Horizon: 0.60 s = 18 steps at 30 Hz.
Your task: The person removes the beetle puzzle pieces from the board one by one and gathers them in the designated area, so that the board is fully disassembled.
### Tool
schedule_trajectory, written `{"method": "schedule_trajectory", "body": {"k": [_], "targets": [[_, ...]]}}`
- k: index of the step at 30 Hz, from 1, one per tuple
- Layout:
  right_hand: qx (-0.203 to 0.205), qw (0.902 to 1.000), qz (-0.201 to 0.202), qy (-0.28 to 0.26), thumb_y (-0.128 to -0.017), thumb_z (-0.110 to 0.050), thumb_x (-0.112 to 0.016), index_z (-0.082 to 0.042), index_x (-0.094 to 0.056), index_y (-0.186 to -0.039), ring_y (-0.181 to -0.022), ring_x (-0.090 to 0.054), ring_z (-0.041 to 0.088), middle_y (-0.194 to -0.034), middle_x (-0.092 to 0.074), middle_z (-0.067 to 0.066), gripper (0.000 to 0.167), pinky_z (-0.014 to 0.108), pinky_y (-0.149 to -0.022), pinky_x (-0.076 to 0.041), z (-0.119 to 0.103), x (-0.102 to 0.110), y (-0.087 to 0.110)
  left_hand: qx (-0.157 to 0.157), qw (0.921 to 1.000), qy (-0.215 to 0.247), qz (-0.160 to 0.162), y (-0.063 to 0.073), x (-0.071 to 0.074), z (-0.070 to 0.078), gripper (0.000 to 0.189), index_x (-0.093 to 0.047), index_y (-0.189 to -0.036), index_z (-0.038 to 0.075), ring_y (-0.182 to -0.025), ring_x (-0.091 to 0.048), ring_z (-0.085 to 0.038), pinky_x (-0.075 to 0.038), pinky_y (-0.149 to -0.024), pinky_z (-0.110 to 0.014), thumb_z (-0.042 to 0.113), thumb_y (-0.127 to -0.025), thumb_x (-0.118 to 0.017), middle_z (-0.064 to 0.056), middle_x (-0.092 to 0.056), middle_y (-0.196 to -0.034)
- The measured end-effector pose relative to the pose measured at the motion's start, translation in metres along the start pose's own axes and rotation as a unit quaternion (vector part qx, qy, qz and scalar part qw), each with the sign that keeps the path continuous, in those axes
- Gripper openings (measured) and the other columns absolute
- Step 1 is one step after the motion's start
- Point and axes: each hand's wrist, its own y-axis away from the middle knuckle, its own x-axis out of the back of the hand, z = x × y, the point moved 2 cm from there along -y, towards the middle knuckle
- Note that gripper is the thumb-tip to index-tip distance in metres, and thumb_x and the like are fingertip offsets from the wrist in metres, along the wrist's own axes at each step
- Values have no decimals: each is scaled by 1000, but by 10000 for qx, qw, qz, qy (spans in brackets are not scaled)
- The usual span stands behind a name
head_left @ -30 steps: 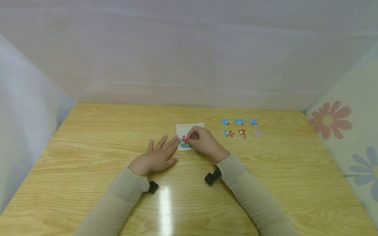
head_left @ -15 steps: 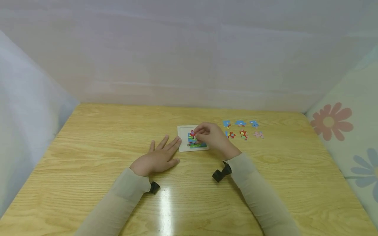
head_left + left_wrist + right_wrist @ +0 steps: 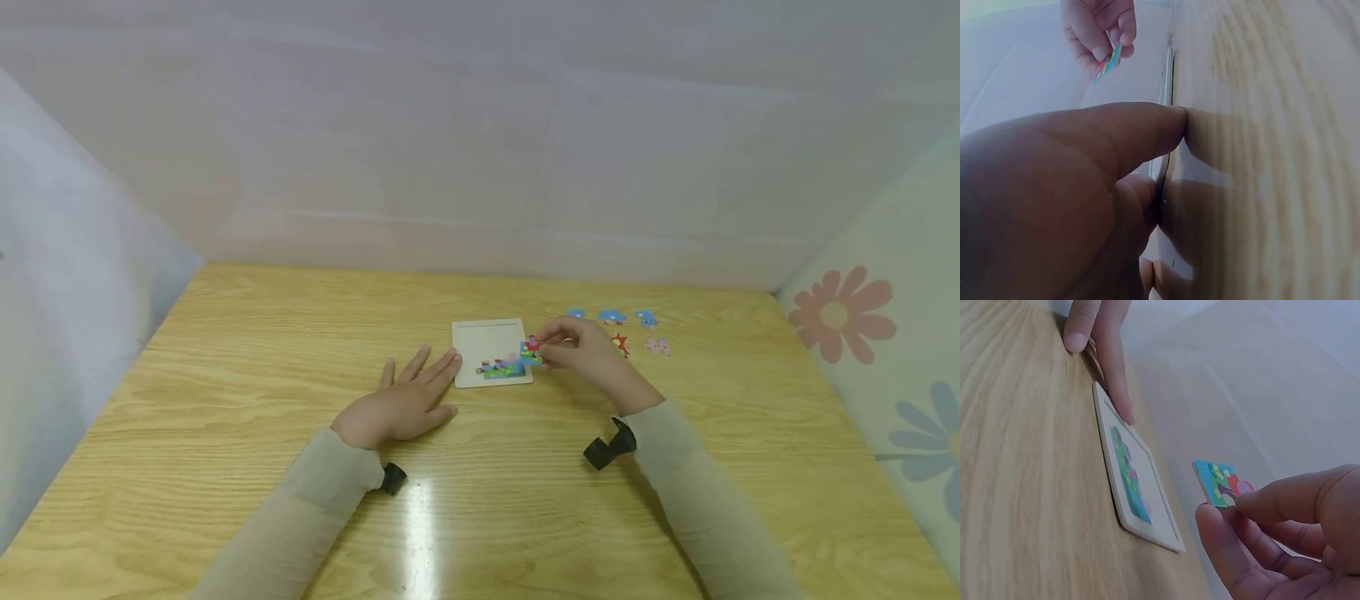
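Note:
My right hand (image 3: 596, 360) pinches a jigsaw puzzle piece (image 3: 529, 353) between thumb and fingers, near the tray's right edge. In the right wrist view this piece (image 3: 1213, 478) is blue and green with a red knob, tilted and raised above the table. My left hand (image 3: 397, 405) lies with fingers spread on the table, its fingertips touching the left edge of a pale puzzle tray (image 3: 487, 335). Inside the tray, a strip of green and blue puzzle pieces (image 3: 504, 370) lies along the bottom, toward the right; bare board shows above it.
Right of the tray, loose puzzle pieces lie in two rows, among them a blue piece (image 3: 612, 316), a red piece (image 3: 620, 345) and a pink piece (image 3: 658, 346). My right hand partly covers the near row. A pale cloth wall (image 3: 480, 167) stands behind the wooden table (image 3: 262, 333).
My right hand has moved right with the puzzle piece, from the tray's lower left to its right edge. The strip in the tray has come into sight. My left hand stays in place.

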Motion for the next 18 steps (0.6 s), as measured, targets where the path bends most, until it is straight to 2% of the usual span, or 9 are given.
{"method": "schedule_trajectory", "body": {"k": [8,18], "targets": [[33,9995,13,317,-99,-6,-65,4,-66,-112,-91,-70,32,-105,-66,18,17,43,-83,-60,11,28,14,10,10000,9,18,0,1,2,75,-4,-165,17,-154,15,-34,11,-113,-72,43,-108,-44,2,5,-171],[-197,9990,-51,391,-96,-1,-65,7,-66,-111,-89,-71,32,-107,-63,21,17,37,-80,-61,28,51,24,-23,10000,-87,43,1,1,3,74,-5,-165,17,-154,14,-34,11,-114,-71,43,-108,-44,1,3,-171]]}}
